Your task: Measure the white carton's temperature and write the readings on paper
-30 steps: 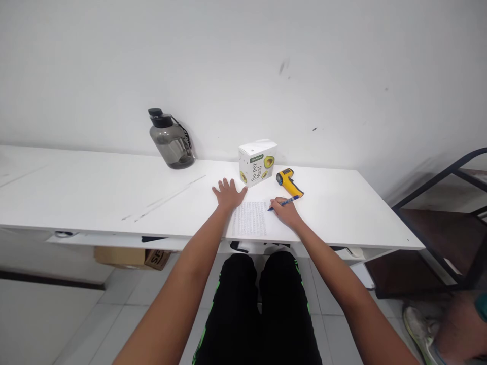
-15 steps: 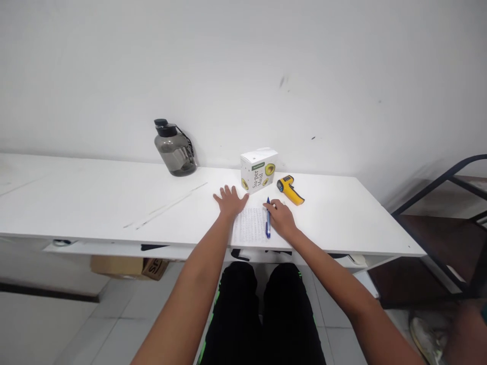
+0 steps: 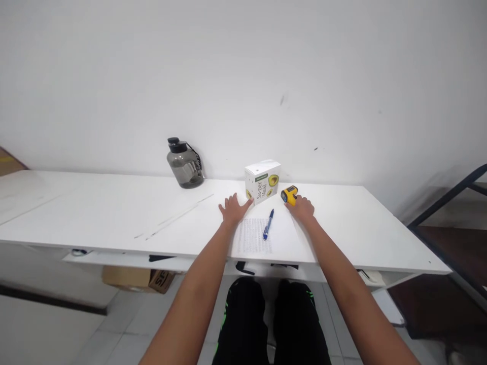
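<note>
My left hand (image 3: 233, 208) lies flat with fingers spread on the top left corner of a written sheet of paper (image 3: 251, 237). A blue pen (image 3: 268, 224) rests loose on that sheet. My right hand (image 3: 302, 208) covers the handle of a yellow infrared thermometer gun (image 3: 288, 194), whose head shows beyond my fingers. I cannot tell whether the fingers are closed around it. A white box with avocado pictures (image 3: 262, 180) stands between my two hands, just behind the paper.
A long white table (image 3: 114, 218) runs along a white wall. A smoky grey water jug (image 3: 184, 164) stands at the back left. A cardboard box (image 3: 137, 278) sits on the floor under the table. A dark metal rack (image 3: 452, 203) stands to the right.
My right hand laid the blue pen down on the paper and moved forward and right onto the yellow thermometer. My left hand stayed on the paper. The camera tilted up.
</note>
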